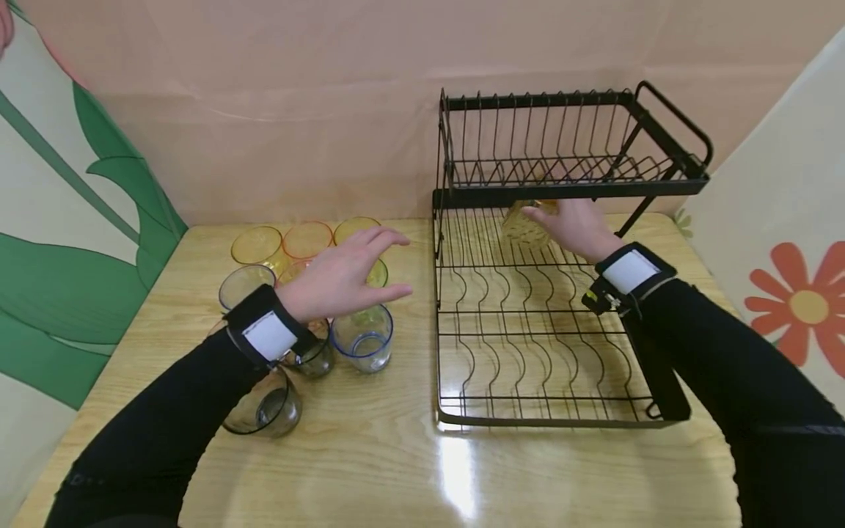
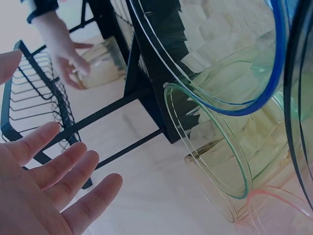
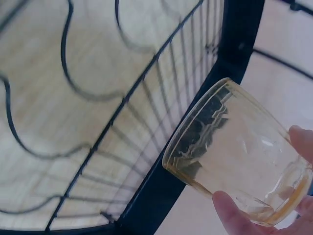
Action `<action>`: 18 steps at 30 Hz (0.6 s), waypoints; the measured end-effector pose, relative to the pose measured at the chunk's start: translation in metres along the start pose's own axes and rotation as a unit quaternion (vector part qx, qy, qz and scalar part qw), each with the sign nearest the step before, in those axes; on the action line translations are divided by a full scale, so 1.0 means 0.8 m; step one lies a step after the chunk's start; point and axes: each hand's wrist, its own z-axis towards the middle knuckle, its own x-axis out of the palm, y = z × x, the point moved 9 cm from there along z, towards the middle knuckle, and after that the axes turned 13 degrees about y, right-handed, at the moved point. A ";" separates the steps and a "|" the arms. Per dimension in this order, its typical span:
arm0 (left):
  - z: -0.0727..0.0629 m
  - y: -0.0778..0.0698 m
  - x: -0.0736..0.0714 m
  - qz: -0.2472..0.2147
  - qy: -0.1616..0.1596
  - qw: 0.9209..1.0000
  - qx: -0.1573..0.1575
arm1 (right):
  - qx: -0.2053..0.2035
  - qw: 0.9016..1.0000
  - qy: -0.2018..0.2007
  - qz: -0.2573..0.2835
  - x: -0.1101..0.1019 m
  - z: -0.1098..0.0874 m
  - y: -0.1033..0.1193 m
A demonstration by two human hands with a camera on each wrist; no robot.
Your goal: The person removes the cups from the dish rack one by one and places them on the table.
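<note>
My right hand (image 1: 581, 227) reaches under the upper shelf of a black two-tier dish rack (image 1: 564, 422). Its thumb and fingers grip an amber-tinted glass (image 3: 244, 152), seen close over the wires at the back of the lower tier. The upper shelf partly hides this hand in the head view. My left hand (image 1: 346, 275) hovers over a group of glasses at the left, fingers spread and holding nothing. Nearest to it are a blue-rimmed glass (image 1: 363, 345) and a green-rimmed glass (image 2: 210, 142). The left hand and wrist hide some of the group.
Yellow-rimmed (image 1: 256, 246) and red-rimmed (image 1: 307, 240) glasses stand in the back row. A dark grey glass (image 1: 264, 403) stands nearest the front. The upper shelf (image 1: 574, 192) overhangs the rack's back half. A pink backdrop (image 1: 297, 132) hangs behind the wooden table (image 1: 356, 469).
</note>
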 end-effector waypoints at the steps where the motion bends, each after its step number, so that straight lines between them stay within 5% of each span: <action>1: 0.000 0.000 0.000 -0.002 0.001 1.000 0.001 | -0.014 1.000 -0.004 0.005 0.000 -0.006 0.006; 5: -0.001 -0.002 0.000 -0.010 0.003 1.000 0.007 | -0.050 0.997 0.010 0.049 0.005 -0.025 0.026; 12: -0.003 -0.009 0.004 -0.026 0.009 0.999 0.022 | -0.019 0.987 0.084 0.134 0.021 -0.060 0.042; 15: -0.003 -0.014 0.004 -0.036 0.010 0.999 0.031 | -0.028 0.972 0.105 0.206 0.027 -0.073 0.052; 18: -0.002 -0.019 0.003 -0.042 0.012 0.999 0.032 | -0.036 0.945 0.125 0.301 0.033 -0.086 0.062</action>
